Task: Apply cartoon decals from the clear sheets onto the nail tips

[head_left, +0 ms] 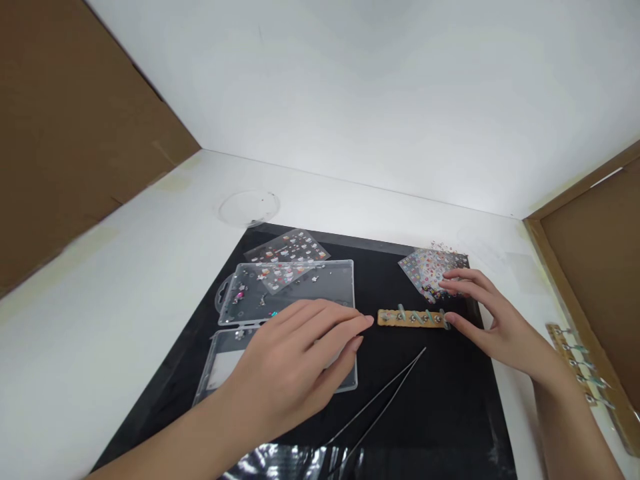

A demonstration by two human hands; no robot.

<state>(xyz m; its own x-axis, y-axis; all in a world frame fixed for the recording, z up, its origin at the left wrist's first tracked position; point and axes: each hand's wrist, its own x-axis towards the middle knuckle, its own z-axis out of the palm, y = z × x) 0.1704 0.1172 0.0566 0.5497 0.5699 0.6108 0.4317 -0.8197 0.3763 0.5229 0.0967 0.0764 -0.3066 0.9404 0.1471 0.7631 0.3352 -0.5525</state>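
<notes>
Two bare hands, the left hand point(295, 360) and the right hand point(500, 327), spread open over a black mat point(450, 407) on a white desk point(100, 373). At the mat's near edge lie long thin steel tweezers point(380, 400), untouched. On its left half, the left hand's empty fingers point(350, 327) hover above a clear plastic badge holder point(223, 370). At its centre sits a tan wooden strip point(413, 319) already carrying metal studs and teal loops; the right hand's relaxed fingers point(465, 283) straddle its right end, unclenched. Toward the far edge lie a second clear holder point(325, 293), scattered with small charms, a glossy sticker sheet point(287, 245), and another sticker sheet point(425, 270) shedding loose bits.
</notes>
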